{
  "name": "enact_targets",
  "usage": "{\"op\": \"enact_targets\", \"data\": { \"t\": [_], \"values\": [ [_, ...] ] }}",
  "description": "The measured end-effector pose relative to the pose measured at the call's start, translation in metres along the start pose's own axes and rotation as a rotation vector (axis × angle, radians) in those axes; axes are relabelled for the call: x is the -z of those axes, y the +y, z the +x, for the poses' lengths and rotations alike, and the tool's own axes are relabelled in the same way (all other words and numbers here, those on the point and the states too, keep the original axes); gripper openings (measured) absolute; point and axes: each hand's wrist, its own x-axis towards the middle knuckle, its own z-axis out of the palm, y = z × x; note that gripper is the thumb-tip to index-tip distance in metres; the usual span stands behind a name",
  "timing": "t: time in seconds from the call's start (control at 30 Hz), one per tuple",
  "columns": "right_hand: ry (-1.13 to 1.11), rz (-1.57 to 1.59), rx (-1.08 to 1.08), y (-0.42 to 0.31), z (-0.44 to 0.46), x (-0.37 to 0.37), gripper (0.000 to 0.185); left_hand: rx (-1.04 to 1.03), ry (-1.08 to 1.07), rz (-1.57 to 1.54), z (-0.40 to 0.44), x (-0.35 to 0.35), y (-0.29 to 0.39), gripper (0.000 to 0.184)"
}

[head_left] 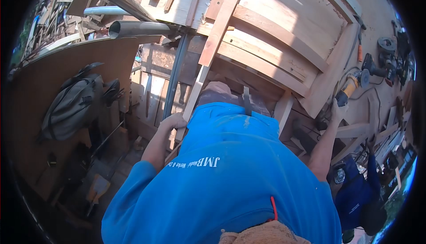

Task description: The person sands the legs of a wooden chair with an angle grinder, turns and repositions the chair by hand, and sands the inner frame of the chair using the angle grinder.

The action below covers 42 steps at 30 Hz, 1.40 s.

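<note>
Rightward, just beyond the near right corner of the large wooden panel (284,26), we see the yellow angle grinder (347,91), its disc pointing away from us toward the far right. Our right hand (339,110) is closed around the near end of its body, with the fingers wrapped and partly hidden. Close to the disc lies a black power tool (375,70), and farther off are a round-bodied tool (387,44) and a slim tool with an orange handle (360,53), the latter beside the panel's right edge. The panel itself spreads across the far middle, with long wooden strips (266,62) laid over it and sunlight striking part of it. On the left, our left hand (175,122) is half curled at the near end of an upright metal post (176,75), next to a pale strip of wood (195,94); we cannot tell whether it grips either one. A metal pipe (144,29) lies crosswise beyond that, its open end facing left. Farther left, a grey bag (73,108) rests against a brown board (26,88). At the near right, a person in dark blue (355,182) is beside some wooden framing (355,131).
</note>
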Motion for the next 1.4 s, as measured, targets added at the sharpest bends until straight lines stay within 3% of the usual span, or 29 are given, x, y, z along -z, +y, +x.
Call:
{"op": "enact_targets", "data": {
  "t": [0.07, 0.2, 0.3, 0.37, 0.43, 0.53, 0.63, 0.77, 0.83, 0.93, 1.07, 1.17, 1.37, 1.4],
  "values": [
    [0.008, 0.084, 0.000, 0.008, -0.004, 0.003, 0.085, -0.033, -0.022, 0.055, 0.001, 0.000, -0.002, 0.077],
    [0.047, -0.132, 0.030, -0.018, -0.026, 0.027, 0.086, -0.092, 0.104, -0.076, -0.009, -0.009, 0.000, 0.080],
    [0.047, -0.049, 0.070, -0.011, -0.028, 0.029, 0.083, -0.112, 0.146, -0.133, -0.003, -0.017, -0.003, 0.079],
    [0.094, 0.190, 0.112, -0.015, -0.024, 0.021, 0.076, -0.108, 0.168, -0.253, -0.014, -0.021, -0.003, 0.076],
    [0.128, 0.280, 0.152, -0.014, -0.039, 0.012, 0.069, -0.060, 0.208, -0.383, -0.018, -0.027, -0.014, 0.082],
    [0.222, 0.243, 0.317, -0.077, -0.055, 0.023, 0.055, -0.106, 0.279, -0.439, -0.024, -0.032, -0.010, 0.087],
    [0.058, 0.392, 0.452, -0.131, -0.069, 0.020, 0.053, -0.117, 0.319, -0.559, -0.033, -0.043, -0.011, 0.083],
    [-0.130, 0.249, 0.593, -0.197, -0.081, 0.008, 0.056, -0.059, 0.333, -0.635, -0.030, -0.044, 0.002, 0.075],
    [-0.171, 0.194, 0.697, -0.219, -0.081, -0.015, 0.061, -0.034, 0.380, -0.573, -0.012, -0.048, -0.007, 0.082],
    [-0.158, 0.052, 0.713, -0.243, -0.078, -0.044, 0.074, 0.002, 0.382, -0.494, -0.008, -0.043, 0.002, 0.099],
    [-0.238, -0.124, 0.680, -0.266, -0.087, -0.058, 0.088, -0.053, 0.452, -0.422, 0.027, -0.048, -0.016, 0.101],
    [-0.285, -0.188, 0.645, -0.272, -0.096, -0.059, 0.091, -0.041, 0.374, -0.498, 0.032, -0.046, -0.017, 0.102],
    [-0.261, -0.096, 0.644, -0.246, -0.083, -0.093, 0.091, -0.030, 0.362, -0.483, 0.081, -0.051, -0.036, 0.097],
    [-0.254, -0.098, 0.643, -0.245, -0.082, -0.095, 0.091, -0.059, 0.437, -0.478, 0.087, -0.052, -0.035, 0.082]
  ]
}}
